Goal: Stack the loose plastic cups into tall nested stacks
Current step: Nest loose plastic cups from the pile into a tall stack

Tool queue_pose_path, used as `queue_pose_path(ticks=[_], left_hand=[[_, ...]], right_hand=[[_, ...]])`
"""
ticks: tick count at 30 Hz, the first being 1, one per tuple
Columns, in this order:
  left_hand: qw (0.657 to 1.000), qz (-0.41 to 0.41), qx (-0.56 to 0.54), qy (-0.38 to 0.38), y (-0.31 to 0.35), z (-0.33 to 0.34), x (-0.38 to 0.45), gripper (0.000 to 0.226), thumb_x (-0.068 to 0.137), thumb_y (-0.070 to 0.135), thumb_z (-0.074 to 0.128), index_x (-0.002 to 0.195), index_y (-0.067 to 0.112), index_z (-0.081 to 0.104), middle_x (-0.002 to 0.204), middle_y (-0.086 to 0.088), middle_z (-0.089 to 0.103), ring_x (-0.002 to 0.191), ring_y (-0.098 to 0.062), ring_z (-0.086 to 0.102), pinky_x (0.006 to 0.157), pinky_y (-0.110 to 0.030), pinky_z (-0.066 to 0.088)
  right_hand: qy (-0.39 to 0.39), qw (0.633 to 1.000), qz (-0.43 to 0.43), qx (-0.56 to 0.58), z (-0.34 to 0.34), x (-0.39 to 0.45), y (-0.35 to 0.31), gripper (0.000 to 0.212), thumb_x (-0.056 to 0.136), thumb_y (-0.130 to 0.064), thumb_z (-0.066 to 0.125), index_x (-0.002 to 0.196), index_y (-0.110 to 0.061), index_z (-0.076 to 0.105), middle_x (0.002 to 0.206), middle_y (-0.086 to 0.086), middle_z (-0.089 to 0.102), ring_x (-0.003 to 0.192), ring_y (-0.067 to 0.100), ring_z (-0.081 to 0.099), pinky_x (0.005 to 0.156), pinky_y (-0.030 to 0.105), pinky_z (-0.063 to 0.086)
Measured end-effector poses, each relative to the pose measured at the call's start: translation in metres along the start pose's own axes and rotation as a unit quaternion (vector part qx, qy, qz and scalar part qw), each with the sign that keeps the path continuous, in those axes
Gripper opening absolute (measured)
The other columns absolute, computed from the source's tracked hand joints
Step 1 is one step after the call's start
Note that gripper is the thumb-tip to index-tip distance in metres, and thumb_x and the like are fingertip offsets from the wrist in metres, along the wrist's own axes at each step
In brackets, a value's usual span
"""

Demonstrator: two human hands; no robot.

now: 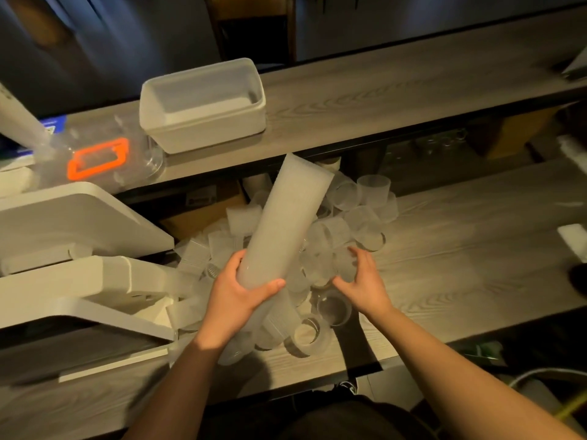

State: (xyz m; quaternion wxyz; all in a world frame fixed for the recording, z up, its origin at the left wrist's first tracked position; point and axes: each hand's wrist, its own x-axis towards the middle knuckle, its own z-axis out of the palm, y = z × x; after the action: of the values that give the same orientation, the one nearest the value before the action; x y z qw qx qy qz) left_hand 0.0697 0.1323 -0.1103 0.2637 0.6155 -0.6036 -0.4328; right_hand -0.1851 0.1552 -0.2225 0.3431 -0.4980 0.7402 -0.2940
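A pale wood-grain counter (444, 258) under a matching shelf (381, 100), in a dim room; one tall nested stack (282, 223) tilted over the heap of loose cups (343, 236), too many to count; left hand (238, 296) wraps the stack's base; right hand (362, 281) curls around a single cup (344, 265); one white bin (203, 106) on the shelf.

Two bare forearms, no sleeves visible to frame edge. Left hand (236, 289), right hand (362, 281): no rings, watch or gloves seen. Dark garment (333, 420) at bottom centre, detail unclear.
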Motion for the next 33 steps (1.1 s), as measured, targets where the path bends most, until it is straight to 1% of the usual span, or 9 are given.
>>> queue_pose_path(ticks=[2,4,7,12,15,20,23,26,33], left_hand=[[1.000,0.005,0.005,-0.003,0.003,0.002,0.001,0.082,0.051,0.066,0.082,0.121,0.035,0.050,0.112,0.020,0.056,0.097,0.000,0.056,0.067,-0.016,0.046],[1.000,0.008,0.012,-0.007,0.005,0.004,0.003,0.081,0.051,0.066,0.078,0.120,0.036,0.049,0.111,0.021,0.055,0.097,0.000,0.056,0.067,-0.018,0.046],[1.000,0.007,0.022,-0.010,0.008,0.008,0.006,0.087,0.046,0.072,0.074,0.121,0.036,0.049,0.111,0.021,0.054,0.096,0.000,0.055,0.066,-0.020,0.046],[0.999,0.015,0.038,-0.017,0.012,0.009,0.010,0.085,0.046,0.069,0.079,0.120,0.041,0.046,0.111,0.025,0.052,0.097,0.002,0.054,0.069,-0.023,0.047],[0.998,0.022,0.058,-0.019,0.011,0.008,0.011,0.075,0.060,0.049,0.090,0.120,0.041,0.046,0.111,0.023,0.053,0.098,-0.001,0.055,0.068,-0.021,0.046],[0.994,0.037,0.095,-0.028,0.008,0.004,0.014,0.078,0.061,0.051,0.088,0.125,0.042,0.045,0.114,0.017,0.055,0.100,-0.006,0.056,0.073,-0.027,0.048],[0.990,0.046,0.128,-0.039,0.008,0.001,0.014,0.079,0.061,0.053,0.087,0.125,0.044,0.042,0.115,0.015,0.053,0.100,-0.009,0.055,0.074,-0.027,0.047],[0.985,0.054,0.154,-0.046,0.008,-0.001,0.016,0.084,0.059,0.057,0.087,0.130,0.042,0.044,0.117,0.015,0.053,0.101,-0.010,0.055,0.075,-0.027,0.047],[0.978,0.080,0.181,-0.067,0.010,-0.003,0.019,0.083,0.057,0.059,0.087,0.127,0.052,0.042,0.116,0.021,0.054,0.103,-0.008,0.055,0.082,-0.034,0.051]], right_hand=[[0.011,0.999,0.022,0.041,-0.010,-0.001,0.000,0.085,0.076,-0.035,0.080,0.147,-0.021,0.036,0.140,-0.002,0.045,0.127,0.015,0.047,0.108,0.042,0.045],[0.025,0.996,0.039,0.073,-0.020,-0.001,0.001,0.084,0.078,-0.034,0.080,0.148,-0.022,0.036,0.137,-0.001,0.048,0.123,0.015,0.049,0.104,0.041,0.048],[0.047,0.990,0.061,0.122,-0.033,-0.002,0.000,0.075,0.084,-0.033,0.076,0.147,-0.026,0.037,0.128,-0.001,0.051,0.115,0.016,0.052,0.098,0.038,0.050],[0.086,0.965,0.073,0.237,-0.056,0.003,-0.010,0.051,0.096,-0.025,0.061,0.144,-0.022,0.045,0.124,0.001,0.053,0.113,0.018,0.055,0.082,0.022,0.045],[0.111,0.951,0.060,0.282,-0.077,0.009,-0.024,0.042,0.101,-0.026,0.053,0.141,-0.018,0.049,0.123,-0.002,0.055,0.116,0.016,0.053,0.089,0.027,0.044],[0.099,0.924,0.017,0.370,-0.114,0.021,-0.050,0.045,0.098,-0.044,0.046,0.130,-0.014,0.058,0.120,0.007,0.062,0.110,0.022,0.059,0.083,0.032,0.053],[0.108,0.915,-0.006,0.389,-0.131,0.026,-0.066,0.055,0.090,-0.054,0.046,0.129,-0.018,0.059,0.125,0.010,0.063,0.115,0.024,0.060,0.091,0.040,0.054],[0.110,0.910,-0.034,0.398,-0.144,0.031,-0.080,0.055,0.090,-0.056,0.048,0.129,-0.019,0.059,0.126,0.010,0.062,0.119,0.025,0.059,0.094,0.042,0.054],[0.038,0.945,-0.077,0.315,-0.141,0.029,-0.095,0.057,0.088,-0.057,0.051,0.133,-0.023,0.060,0.128,0.003,0.062,0.119,0.022,0.057,0.097,0.038,0.050]])
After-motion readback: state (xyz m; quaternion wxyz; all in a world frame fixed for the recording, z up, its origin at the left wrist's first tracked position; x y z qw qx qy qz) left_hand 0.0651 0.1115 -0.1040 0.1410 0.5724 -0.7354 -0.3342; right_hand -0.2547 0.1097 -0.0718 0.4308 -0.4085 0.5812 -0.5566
